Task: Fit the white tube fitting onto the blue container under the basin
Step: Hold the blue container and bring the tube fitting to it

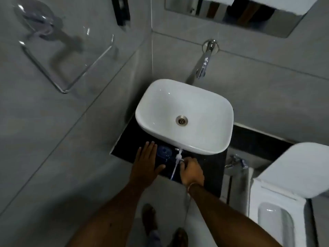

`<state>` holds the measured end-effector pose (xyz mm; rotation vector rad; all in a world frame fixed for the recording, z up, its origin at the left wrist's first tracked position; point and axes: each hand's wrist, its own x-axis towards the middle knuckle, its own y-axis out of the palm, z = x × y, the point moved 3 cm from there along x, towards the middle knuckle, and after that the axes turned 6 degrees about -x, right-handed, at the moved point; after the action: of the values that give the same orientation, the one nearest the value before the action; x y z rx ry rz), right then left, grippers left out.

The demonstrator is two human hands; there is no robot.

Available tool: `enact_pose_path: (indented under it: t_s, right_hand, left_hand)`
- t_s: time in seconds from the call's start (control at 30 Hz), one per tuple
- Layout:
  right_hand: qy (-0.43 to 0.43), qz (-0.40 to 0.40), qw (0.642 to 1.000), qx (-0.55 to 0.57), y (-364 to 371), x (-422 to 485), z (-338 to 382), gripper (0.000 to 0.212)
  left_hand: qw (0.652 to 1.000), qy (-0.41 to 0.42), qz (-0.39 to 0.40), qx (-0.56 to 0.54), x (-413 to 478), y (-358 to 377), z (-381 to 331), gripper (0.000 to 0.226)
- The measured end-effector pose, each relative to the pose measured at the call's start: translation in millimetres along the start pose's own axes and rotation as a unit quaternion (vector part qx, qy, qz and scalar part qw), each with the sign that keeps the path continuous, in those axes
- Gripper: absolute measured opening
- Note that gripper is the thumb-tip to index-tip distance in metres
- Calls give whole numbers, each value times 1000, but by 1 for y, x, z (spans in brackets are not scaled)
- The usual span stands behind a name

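A person leans over a bathroom vanity, both bare forearms reaching forward and down. The left hand (146,162) lies flat, palm down, fingers (150,146) straight and spread on the dark desk (124,147), holding nothing. The right hand (191,171) is curled, its fingers (183,162) closed around the lower part of the white tube fitting (178,155), a slim plastic piece standing roughly upright at the basin's front edge; a thin white tube (174,172) trails down from it just left of the right fingers. A thin bangle (193,184) circles the right wrist.

The blue container (164,153), translucent and rounded, sits between the two hands, touching the left fingertips' side and just left of the fitting, partly tucked under the rim of the basin (185,114). Whether the fitting touches the container cannot be told.

Beyond the fingers, the glossy white ceramic basin, a rounded rectangle with a metal drain (181,120), overhangs the desk and hides what lies beneath it. A chrome wall tap (204,63) juts from grey tiles above. Right of the right hand stands a white toilet (277,198), lid raised, with a chrome spray fitting (235,162) nearby. A clear shelf (67,63) hangs on the left wall.
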<state>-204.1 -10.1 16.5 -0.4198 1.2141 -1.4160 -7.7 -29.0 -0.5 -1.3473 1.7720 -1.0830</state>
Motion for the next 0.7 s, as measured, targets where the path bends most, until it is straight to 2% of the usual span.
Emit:
enact_pose_path:
  t_s: [0.13,0.27,0.37,0.43,0.57,0.63,0.7]
  right_hand:
    - [115,6,991,69,13,30,13,41]
    - [167,2,981,96,29,49,21,43]
    - [184,-2,978,97,35,57,18,36]
    - [167,-1,982,87,33,54,16,31]
    - [73,-18,994,76,18,24,11,24]
    - [35,-73,988,130,4,3,11,19]
    - [8,-141,957,254,-19,-16,18,16]
  left_hand:
    - [999,-1,2,-41,21,9,16,91]
    - [996,27,15,-85,34,20,25,89]
    - [994,38,9,-99,39,25,28,81]
    - [992,44,1,-116,40,26,28,77]
    - [991,52,-7,-123,41,28,31,73]
    - [990,54,-11,-127,42,29,32,71]
    - [989,54,-16,-134,42,29,33,71]
